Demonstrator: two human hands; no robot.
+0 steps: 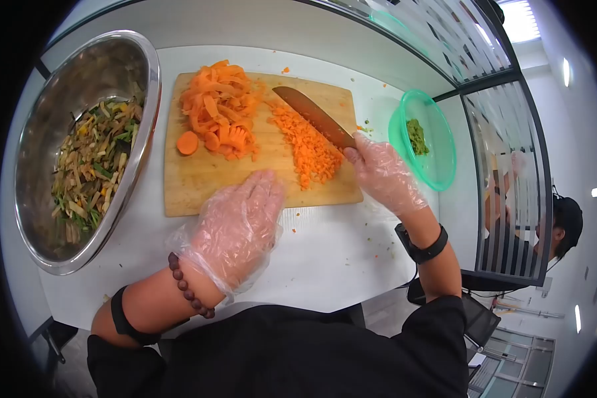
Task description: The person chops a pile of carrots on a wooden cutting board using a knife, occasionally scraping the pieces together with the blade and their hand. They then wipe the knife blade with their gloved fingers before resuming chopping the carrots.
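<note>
My right hand (381, 169), in a clear plastic glove, is closed round the handle of a kitchen knife (315, 118). The blade lies over a heap of finely chopped carrot (305, 149) on a wooden cutting board (212, 189). Also gloved, my left hand (242, 219) rests flat near the board's front edge, fingers stretched out and nothing in them. Beyond its fingertips sits a pile of carrot peelings (219, 99), with a cut carrot end (188, 142) at its lower left. The knife's handle is mostly hidden in my right hand.
A large metal bowl (154, 93) of mixed chopped vegetables stands left of the board. To the right, a green plastic bowl (444, 176) holds a green chopped mass (416, 137). Scraps dot the white table (325, 265). Behind a glass partition at right is another person (564, 225).
</note>
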